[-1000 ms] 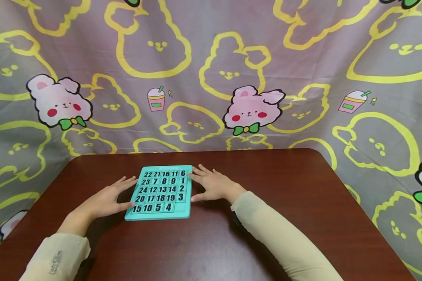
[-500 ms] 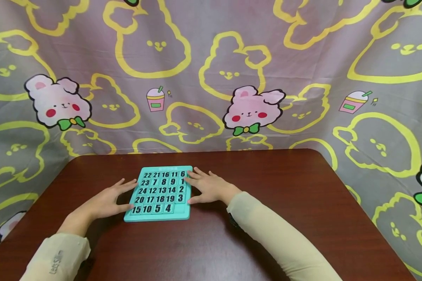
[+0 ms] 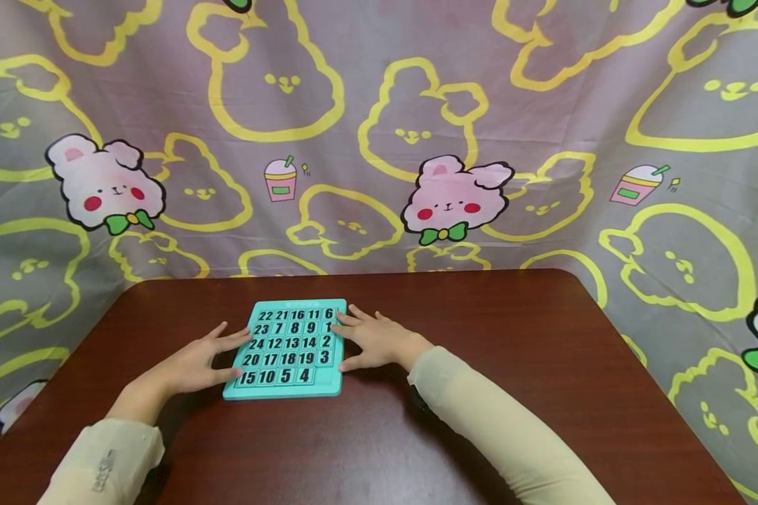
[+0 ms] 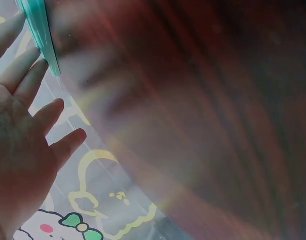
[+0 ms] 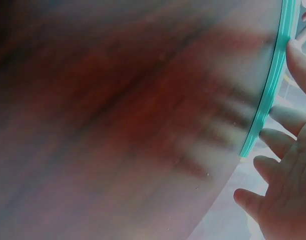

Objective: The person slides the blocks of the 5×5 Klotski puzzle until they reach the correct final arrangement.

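A turquoise number slide puzzle (image 3: 290,387) lies flat on the table, its numbered tiles facing up. The bottom right slot holds no tile, beside tile 4 and below tile 3. My left hand (image 3: 189,363) is at the puzzle's left edge, fingers spread and straight, the thumb by tile 15. Across from it, my right hand (image 3: 379,341) spreads its fingers over the right edge, with fingertips by tiles 6 and 1. In the left wrist view, fingertips of the left hand (image 4: 22,125) meet the puzzle's rim (image 4: 40,35). Fingers of the right hand (image 5: 288,175) touch the rim (image 5: 268,95) in the right wrist view.
The puzzle rests on a dark red-brown wooden table (image 3: 480,337), left of its middle. Behind and around the table hangs a grey-pink curtain (image 3: 354,140) with yellow rabbit outlines. Long light sleeves (image 3: 499,421) cover the person's forearms.
My right hand has shifted slightly left, so its fingertips now overlap the puzzle's right edge. The left fingers have moved a little further onto the left edge. The tile order looks the same.
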`<state>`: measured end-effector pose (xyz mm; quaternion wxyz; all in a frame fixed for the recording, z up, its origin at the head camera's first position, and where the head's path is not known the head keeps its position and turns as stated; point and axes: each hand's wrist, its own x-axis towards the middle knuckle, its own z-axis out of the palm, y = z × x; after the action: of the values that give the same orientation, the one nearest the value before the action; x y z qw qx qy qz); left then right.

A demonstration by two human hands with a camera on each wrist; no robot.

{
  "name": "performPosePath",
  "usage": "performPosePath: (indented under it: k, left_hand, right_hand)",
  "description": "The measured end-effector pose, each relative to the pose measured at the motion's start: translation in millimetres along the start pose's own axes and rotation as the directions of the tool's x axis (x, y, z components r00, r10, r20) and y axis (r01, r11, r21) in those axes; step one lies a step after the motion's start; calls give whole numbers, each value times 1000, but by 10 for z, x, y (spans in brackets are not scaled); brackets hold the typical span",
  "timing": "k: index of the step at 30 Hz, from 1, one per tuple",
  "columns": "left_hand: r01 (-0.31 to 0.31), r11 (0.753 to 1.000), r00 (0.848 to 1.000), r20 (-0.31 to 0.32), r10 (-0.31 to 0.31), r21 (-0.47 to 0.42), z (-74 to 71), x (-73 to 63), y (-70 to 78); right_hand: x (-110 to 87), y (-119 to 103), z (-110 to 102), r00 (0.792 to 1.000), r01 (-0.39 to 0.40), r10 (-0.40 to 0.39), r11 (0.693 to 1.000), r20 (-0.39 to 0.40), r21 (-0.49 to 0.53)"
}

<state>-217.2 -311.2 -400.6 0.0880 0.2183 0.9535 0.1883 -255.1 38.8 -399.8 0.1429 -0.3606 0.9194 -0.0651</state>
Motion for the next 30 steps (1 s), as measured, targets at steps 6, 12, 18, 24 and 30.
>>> performPosePath:
  k: [6,12,18,24,30]
  left_hand:
    - [8,1000,1000,10,-8,-8,-22,20,29]
    - [27,1000,999,22,-27,4,-34,26,45]
    - [12,1000,999,31,-12,9,-25,22,66]
    - [-5,1000,1000,23,4,12,-12,6,119]
    - [-30,999,999,19,29,26,0,4,197]
  right_hand:
    - [-14,-11,-2,1000,5,-5,1000,-6,-1]
    - [-37,-12,14,1000,-2,2,1000,-5,13]
    - [-81,-5,16,1000,-17,17,1000,6,23]
    - [-121,18,32,999,-32,32,999,1,7]
    - [-183,71,63,1000,-28,28,1000,-7,-10]
